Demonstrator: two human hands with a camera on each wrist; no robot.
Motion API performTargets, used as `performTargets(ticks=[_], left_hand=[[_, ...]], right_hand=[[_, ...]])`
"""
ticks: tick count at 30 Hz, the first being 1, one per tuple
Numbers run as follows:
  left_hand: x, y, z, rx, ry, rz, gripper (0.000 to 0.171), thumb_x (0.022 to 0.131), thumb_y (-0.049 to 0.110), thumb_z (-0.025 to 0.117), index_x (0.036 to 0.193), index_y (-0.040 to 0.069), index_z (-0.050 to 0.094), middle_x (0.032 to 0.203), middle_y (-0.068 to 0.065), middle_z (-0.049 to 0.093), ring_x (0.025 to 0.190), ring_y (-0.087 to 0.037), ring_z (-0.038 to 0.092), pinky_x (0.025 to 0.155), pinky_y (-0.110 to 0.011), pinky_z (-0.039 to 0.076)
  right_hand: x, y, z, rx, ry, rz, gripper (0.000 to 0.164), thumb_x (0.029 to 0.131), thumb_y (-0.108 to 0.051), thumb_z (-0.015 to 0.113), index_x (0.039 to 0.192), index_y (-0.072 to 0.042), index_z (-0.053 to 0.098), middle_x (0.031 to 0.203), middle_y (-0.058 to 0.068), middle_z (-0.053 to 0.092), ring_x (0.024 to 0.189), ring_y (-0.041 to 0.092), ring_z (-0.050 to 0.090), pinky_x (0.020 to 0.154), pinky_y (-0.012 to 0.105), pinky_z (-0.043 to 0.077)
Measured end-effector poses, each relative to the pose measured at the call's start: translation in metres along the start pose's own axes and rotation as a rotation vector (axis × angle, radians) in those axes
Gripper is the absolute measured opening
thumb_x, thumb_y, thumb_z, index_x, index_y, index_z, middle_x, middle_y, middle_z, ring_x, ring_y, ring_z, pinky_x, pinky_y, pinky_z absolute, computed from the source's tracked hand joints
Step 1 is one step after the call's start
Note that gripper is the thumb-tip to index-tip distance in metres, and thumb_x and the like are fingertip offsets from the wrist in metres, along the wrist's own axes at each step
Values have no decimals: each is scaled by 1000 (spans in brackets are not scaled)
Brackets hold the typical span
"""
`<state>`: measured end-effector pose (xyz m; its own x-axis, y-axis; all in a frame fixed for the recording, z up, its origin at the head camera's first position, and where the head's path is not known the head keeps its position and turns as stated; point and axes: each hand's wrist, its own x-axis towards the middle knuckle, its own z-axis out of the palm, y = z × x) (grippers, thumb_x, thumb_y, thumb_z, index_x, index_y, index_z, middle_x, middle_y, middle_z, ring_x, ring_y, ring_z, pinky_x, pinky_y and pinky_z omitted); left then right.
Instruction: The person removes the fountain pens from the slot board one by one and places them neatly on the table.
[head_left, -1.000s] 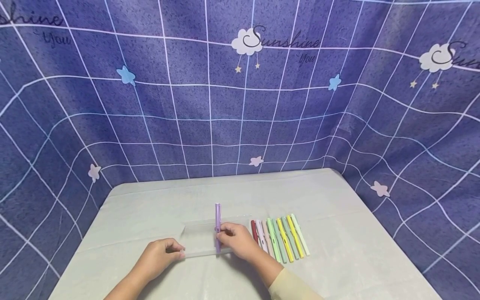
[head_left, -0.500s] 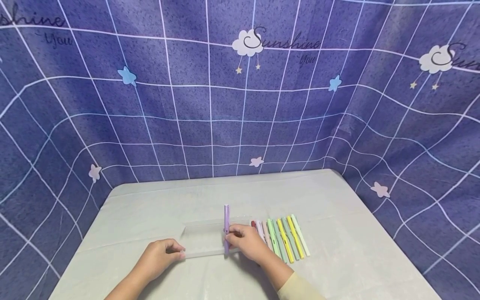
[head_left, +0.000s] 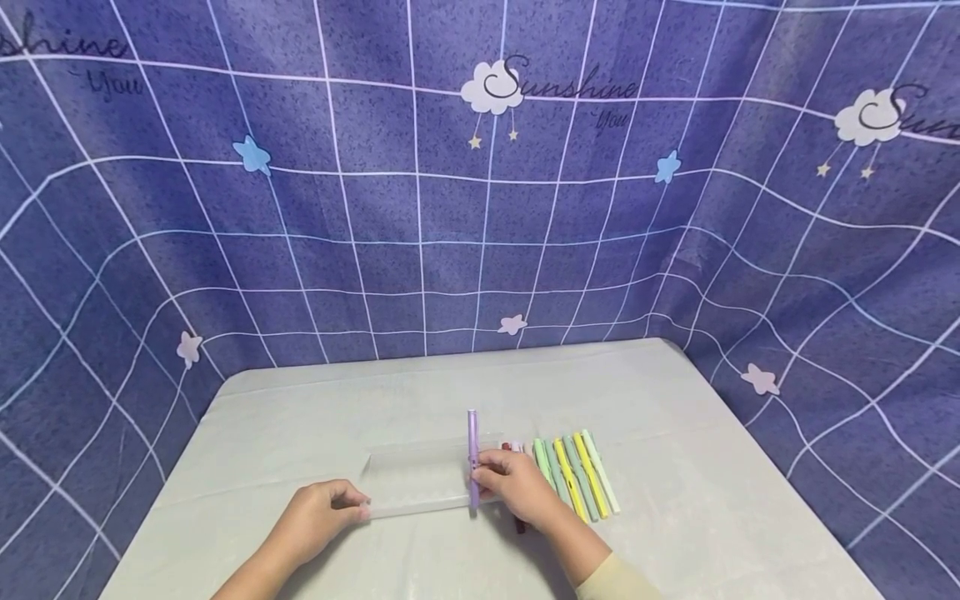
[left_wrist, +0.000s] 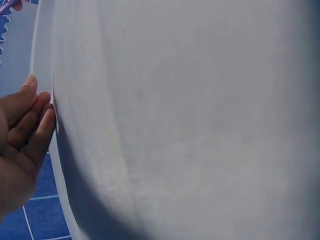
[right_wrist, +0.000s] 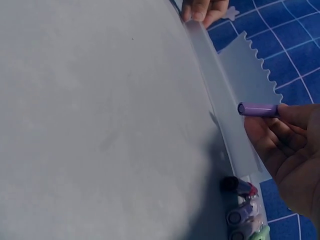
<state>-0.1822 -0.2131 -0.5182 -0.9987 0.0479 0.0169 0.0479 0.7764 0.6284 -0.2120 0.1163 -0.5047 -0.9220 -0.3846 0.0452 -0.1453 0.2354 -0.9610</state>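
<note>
My left hand point(head_left: 318, 518) pinches the left front corner of a clear plastic pen tray point(head_left: 416, 505), which has a scalloped edge in the right wrist view. In my right hand point(head_left: 519, 485) a purple pen point(head_left: 472, 435) is pinched between thumb and fingers, pointing away from me across the right end of the tray. Its round end point(right_wrist: 241, 109) shows over the tray's front wall in the right wrist view. Just right of the tray, a dark red pen point(head_left: 521, 527) lies partly hidden under my right hand.
Several pens lie side by side right of the tray, among them a yellow pen point(head_left: 570, 481) and a pale green pen point(head_left: 601, 472). A light cloth point(head_left: 300, 417) covers the table. Blue patterned curtain point(head_left: 450, 275) encloses the back and sides.
My right hand has slid rightward with the purple pen, from the tray's middle to near its right end, now covering more of the neighbouring pens. My left hand has stayed at the tray's corner.
</note>
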Motion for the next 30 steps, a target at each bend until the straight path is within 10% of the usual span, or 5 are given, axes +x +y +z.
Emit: performTargets(ticks=[30], left_hand=[[0,-1,0,-7,8,-2,13,76,31,82,78,31,69,84,16,72,95,-14,68,95,-46,51]], right_hand=[[-38,13,-59,1,108,73,39,98,-18,60,128,6,57,118,25,65,97,33,70,78,29,61]])
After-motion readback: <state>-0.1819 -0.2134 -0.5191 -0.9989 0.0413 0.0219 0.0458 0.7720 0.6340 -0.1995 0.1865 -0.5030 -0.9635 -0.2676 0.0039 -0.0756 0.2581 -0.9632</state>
